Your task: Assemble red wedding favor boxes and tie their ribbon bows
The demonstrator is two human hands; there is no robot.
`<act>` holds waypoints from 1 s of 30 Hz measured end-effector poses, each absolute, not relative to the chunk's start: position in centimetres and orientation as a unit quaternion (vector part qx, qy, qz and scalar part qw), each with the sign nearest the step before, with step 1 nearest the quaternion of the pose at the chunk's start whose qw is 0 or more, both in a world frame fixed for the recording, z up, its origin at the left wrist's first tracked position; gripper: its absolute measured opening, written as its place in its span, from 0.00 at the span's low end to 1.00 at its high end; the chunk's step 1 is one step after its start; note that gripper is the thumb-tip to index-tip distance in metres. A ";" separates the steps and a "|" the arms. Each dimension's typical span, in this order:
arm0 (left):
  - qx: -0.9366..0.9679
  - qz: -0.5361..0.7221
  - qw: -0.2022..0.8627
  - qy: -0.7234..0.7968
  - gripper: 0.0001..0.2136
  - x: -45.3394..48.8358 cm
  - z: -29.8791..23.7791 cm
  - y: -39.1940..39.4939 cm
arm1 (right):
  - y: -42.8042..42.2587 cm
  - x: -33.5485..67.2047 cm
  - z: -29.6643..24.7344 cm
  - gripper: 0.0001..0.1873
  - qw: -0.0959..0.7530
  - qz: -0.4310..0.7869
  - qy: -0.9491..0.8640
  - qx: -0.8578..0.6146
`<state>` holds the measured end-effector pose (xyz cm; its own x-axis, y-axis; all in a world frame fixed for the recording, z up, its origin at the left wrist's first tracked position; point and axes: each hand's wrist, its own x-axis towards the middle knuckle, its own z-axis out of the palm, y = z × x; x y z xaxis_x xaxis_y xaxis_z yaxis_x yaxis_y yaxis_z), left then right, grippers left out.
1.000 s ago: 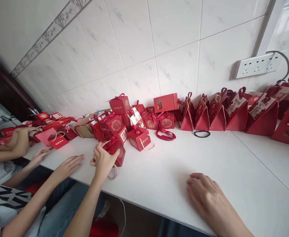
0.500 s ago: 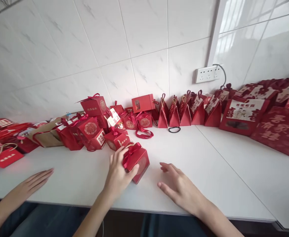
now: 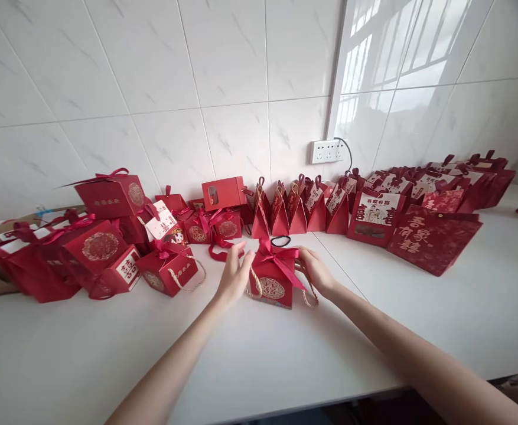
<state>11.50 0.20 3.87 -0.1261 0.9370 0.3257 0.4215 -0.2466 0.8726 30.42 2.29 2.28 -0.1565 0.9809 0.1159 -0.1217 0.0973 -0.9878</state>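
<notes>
A small red gift box (image 3: pixel 274 288) stands upright on the white table before me, with a red ribbon bow on top, a gold round emblem on its front and twisted cord handles at its sides. At its left edge is my left hand (image 3: pixel 233 274), fingers stretched and apart, the thumb close to the box; whether it touches is unclear. My right hand (image 3: pixel 315 273) has its fingers bent against the box's right upper side, by the bow and cord; some fingertips are hidden. Another red box (image 3: pixel 170 271) with a cord handle sits to the left.
Red boxes and bags (image 3: pixel 94 248) are piled at the left. A row of red triangular boxes (image 3: pixel 289 215) lines the wall, with more red bags (image 3: pixel 376 218) at the right. A black ring (image 3: pixel 280 241) lies behind the gift box; a power strip (image 3: pixel 327 151) is on the wall.
The gift box has moved farther back on the table and now shows its emblem front. My right hand has come to its right side; my left has loosened. Another person's hand has left view.
</notes>
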 end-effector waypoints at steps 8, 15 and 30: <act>0.602 0.492 0.436 0.453 0.29 11.2 0.7 -1.4 | 3.9 29.0 1.0 0.21 0.524 0.531 -0.527 -0.407; 0.741 0.396 0.373 0.394 0.48 10.1 0.9 -1.4 | 1.7 30.1 2.7 0.18 0.459 0.515 -0.586 -0.424; 0.763 0.453 0.103 0.449 0.43 9.9 0.6 -0.7 | 0.9 30.4 2.3 0.17 0.456 0.423 -0.706 -0.340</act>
<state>9.94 -0.69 0.59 0.1863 0.7791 0.5986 0.5929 -0.5750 0.5637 30.42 0.85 2.28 -0.3537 0.8649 0.3561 0.0935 0.4115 -0.9066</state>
